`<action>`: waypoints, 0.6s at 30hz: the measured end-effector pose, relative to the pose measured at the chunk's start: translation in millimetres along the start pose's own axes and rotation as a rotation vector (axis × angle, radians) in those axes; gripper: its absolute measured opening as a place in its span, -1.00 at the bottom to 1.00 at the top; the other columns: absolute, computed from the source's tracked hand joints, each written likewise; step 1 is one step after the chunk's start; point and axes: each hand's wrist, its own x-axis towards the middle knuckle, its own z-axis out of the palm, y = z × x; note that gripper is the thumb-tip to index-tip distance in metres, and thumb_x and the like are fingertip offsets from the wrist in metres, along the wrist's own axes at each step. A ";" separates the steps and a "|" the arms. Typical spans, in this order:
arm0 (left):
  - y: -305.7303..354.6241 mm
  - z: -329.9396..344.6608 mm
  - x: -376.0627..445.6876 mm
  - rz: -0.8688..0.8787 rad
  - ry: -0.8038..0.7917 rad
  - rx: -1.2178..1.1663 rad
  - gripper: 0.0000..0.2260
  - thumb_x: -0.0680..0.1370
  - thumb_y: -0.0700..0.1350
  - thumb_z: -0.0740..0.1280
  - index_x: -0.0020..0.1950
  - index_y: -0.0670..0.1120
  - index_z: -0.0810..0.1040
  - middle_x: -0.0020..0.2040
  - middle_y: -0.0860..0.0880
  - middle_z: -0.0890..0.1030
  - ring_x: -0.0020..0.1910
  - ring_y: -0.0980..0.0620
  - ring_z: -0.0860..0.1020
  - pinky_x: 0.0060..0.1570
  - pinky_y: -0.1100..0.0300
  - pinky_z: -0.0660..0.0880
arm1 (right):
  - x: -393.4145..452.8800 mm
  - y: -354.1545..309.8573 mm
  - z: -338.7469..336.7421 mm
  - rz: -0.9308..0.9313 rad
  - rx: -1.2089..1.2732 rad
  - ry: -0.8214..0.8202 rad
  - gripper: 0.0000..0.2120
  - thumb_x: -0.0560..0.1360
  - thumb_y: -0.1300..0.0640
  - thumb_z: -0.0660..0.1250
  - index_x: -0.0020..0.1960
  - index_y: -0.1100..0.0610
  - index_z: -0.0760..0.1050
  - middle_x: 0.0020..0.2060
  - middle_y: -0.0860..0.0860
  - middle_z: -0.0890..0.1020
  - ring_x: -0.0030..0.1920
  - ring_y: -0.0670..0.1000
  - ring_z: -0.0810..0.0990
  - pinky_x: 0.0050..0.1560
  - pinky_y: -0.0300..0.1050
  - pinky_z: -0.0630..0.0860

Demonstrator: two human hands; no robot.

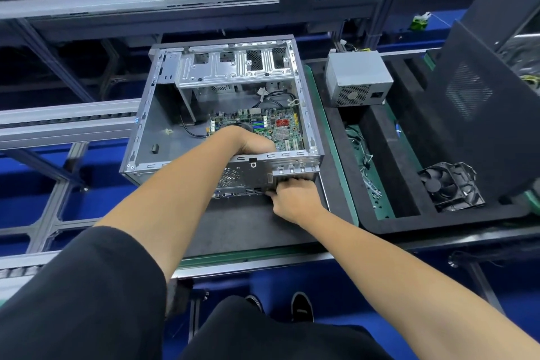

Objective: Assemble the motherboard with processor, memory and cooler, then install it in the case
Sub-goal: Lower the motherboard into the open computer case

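An open grey metal case (pixel 163 114) lies on a dark mat. Inside it, at the near right, sits the green motherboard (pixel 277 126) with red and blue parts on it. My left hand (pixel 248 140) reaches over the near wall into the case and rests on the board; its fingers are hidden behind the wall. My right hand (pixel 295 196) is outside, at the case's rear panel (pixel 248 175) by the port openings, with its fingers curled against the panel's lower right edge. Black cables (pixel 274 96) lie in the case behind the board.
A grey power supply (pixel 356 79) stands right of the case. A black foam tray (pixel 388 155) holds loose wires and a black cooler fan (pixel 451 187). A dark side panel (pixel 482 114) leans at the far right. Conveyor rails run at the left.
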 end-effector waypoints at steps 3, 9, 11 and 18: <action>2.0 -0.3 -4.8 0.020 -0.003 0.104 -0.76 0.58 -0.18 0.18 -0.06 -0.24 0.62 -0.20 -0.17 0.60 -0.36 0.00 0.56 -0.31 0.20 0.49 | -0.9 -2.1 -1.8 0.009 0.000 -0.017 -0.61 0.52 -0.08 0.30 -0.30 0.20 0.59 -0.38 0.14 0.63 -0.36 0.17 0.61 -0.37 -0.15 0.31; -5.9 -36.9 -1.8 0.480 0.618 0.228 -0.91 0.49 -0.20 0.36 -0.02 -0.08 0.60 -0.09 0.01 0.63 -0.10 0.08 0.57 0.04 0.08 0.53 | -0.2 0.9 2.3 -0.037 -0.023 0.011 -0.56 0.57 -0.09 0.21 -0.30 0.19 0.58 -0.37 0.13 0.63 -0.36 0.16 0.60 -0.37 -0.14 0.29; -14.1 -43.8 7.6 0.384 0.645 0.510 -0.77 0.47 -0.04 0.41 0.10 -0.04 0.54 0.13 -0.04 0.52 0.17 -0.04 0.47 0.19 0.03 0.39 | 0.2 1.9 3.4 -0.050 -0.015 0.015 -0.56 0.58 -0.09 0.19 -0.28 0.20 0.59 -0.35 0.14 0.64 -0.34 0.17 0.60 -0.37 -0.14 0.29; -23.0 -32.9 30.4 0.098 0.537 0.949 -0.53 0.47 -0.07 0.33 0.37 0.03 0.35 0.42 -0.12 0.18 0.38 -0.19 0.18 0.37 -0.23 0.14 | 0.8 4.3 1.7 -0.070 0.001 0.005 -0.54 0.61 -0.07 0.14 -0.23 0.21 0.59 -0.30 0.16 0.65 -0.28 0.18 0.61 -0.34 -0.14 0.29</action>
